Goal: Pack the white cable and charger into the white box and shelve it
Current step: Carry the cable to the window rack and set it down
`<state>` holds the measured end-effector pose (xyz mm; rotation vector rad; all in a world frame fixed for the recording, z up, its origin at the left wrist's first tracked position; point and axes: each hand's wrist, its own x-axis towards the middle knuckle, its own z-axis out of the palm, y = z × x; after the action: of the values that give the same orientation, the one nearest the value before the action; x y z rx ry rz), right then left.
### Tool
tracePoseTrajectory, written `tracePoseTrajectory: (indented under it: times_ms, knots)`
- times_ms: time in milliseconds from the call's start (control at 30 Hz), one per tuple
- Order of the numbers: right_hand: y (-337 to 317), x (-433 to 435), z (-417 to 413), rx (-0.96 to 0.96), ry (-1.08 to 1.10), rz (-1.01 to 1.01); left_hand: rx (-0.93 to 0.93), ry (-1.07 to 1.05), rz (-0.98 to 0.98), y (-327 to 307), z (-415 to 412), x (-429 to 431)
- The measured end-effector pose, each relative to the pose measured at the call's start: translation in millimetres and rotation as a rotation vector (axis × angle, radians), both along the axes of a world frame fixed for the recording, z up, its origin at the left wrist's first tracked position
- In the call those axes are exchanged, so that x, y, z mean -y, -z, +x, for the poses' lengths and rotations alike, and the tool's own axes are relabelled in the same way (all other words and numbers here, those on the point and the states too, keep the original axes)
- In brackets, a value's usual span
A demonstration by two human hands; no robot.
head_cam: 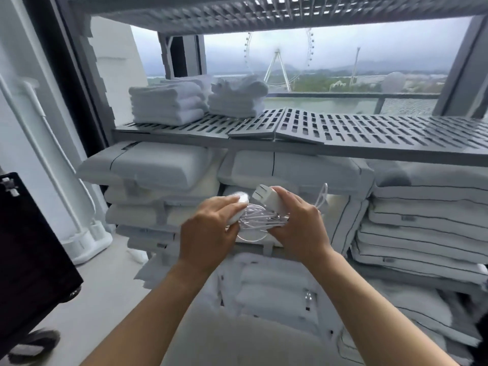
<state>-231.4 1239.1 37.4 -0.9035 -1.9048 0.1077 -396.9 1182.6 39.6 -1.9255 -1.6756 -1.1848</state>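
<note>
Both my hands are raised in front of the shelving at chest height. My right hand (pixel 299 225) grips a white charger (pixel 266 198) with its plug end pointing up and left. A bundle of coiled white cable (pixel 260 220) hangs between the hands, and a loop of it sticks out past the right hand. My left hand (pixel 208 228) holds a small white rounded object (pixel 239 207) that touches the cable; it is blurred and I cannot tell what it is. No white box is in view.
A grey slatted shelf (pixel 343 130) runs across at mid height, with folded white towels (pixel 169 103) on its left part. Stacked white pillows and bedding (pixel 148 167) fill the space below. A dark cabinet (pixel 29 249) stands at the left.
</note>
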Motion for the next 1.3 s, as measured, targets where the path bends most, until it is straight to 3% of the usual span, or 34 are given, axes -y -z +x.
tracePoseTrajectory:
  times_ms: [467,1300]
  knots:
    - [-58.7,-171.7,106.6,-0.091,0.084,0.188,-0.023,0.008,0.188,-56.3,108.8,-176.3]
    - [-141.6,-316.6,117.0,-0.246,0.195,0.234,-0.003,0.153,0.316,-146.4,118.5,-337.7]
